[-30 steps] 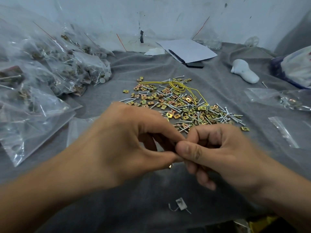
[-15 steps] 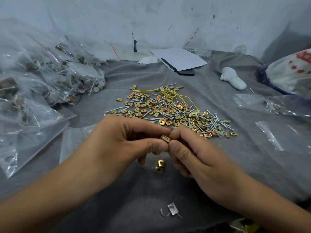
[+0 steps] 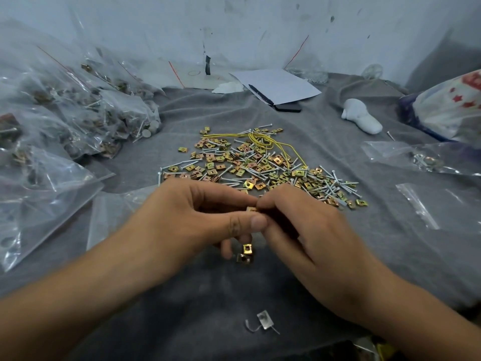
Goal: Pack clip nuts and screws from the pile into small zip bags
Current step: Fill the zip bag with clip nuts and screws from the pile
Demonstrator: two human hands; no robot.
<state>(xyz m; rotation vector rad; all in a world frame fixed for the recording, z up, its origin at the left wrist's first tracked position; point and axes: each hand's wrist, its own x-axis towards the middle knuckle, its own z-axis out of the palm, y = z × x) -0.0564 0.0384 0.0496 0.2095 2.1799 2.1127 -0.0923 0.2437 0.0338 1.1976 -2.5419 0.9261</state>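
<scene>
Both hands meet over the grey cloth (image 3: 338,131): my left hand (image 3: 197,217) and right hand (image 3: 307,225) pinch one small brass clip nut (image 3: 251,209) between fingertips. Two more nuts (image 3: 246,252) lie on the cloth just under them. Beyond sits the pile (image 3: 260,165) of square gold nuts and thin silver screws, a yellow wire (image 3: 263,140) looped across it. Filled clear zip bags (image 3: 78,113) heap at my left; flat bags (image 3: 419,157) lie right, one holding a few parts. No writing reads clearly.

Brass clip nuts (image 3: 244,254) — beside scattered pile (image 3: 260,165)
</scene>
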